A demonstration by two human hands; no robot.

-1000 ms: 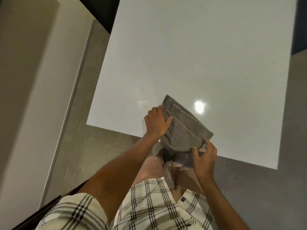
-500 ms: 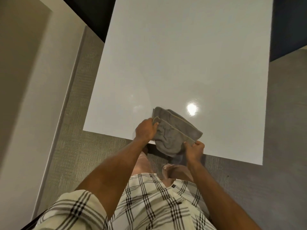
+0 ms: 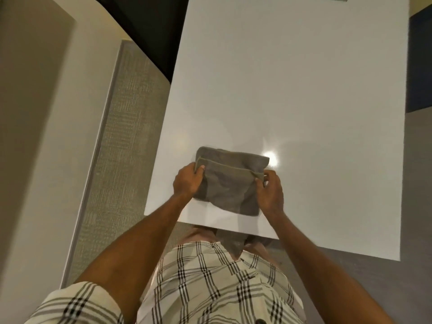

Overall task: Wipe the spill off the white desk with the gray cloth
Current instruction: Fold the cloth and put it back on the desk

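Note:
The gray cloth (image 3: 228, 181) lies folded in layers near the front edge of the white desk (image 3: 304, 90). My left hand (image 3: 188, 181) pinches its left corner, thumb on top. At the cloth's right corner my right hand (image 3: 271, 192) pinches the folded edge. The cloth is stretched flat between both hands. A strip of gray cloth hangs below the desk edge in front of my body. No spill shows on the glossy surface; only a bright light reflection sits just right of the cloth.
Gray carpet (image 3: 124, 160) runs along the left of the desk, bordered by a pale wall panel (image 3: 58, 136). A dark area (image 3: 149, 26) lies beyond the desk's far left corner. A blue panel (image 3: 419, 61) stands to the right.
The cloth has been brought from hanging off the front edge up onto the desk and squared out flat. Both hands moved apart to its left and right corners.

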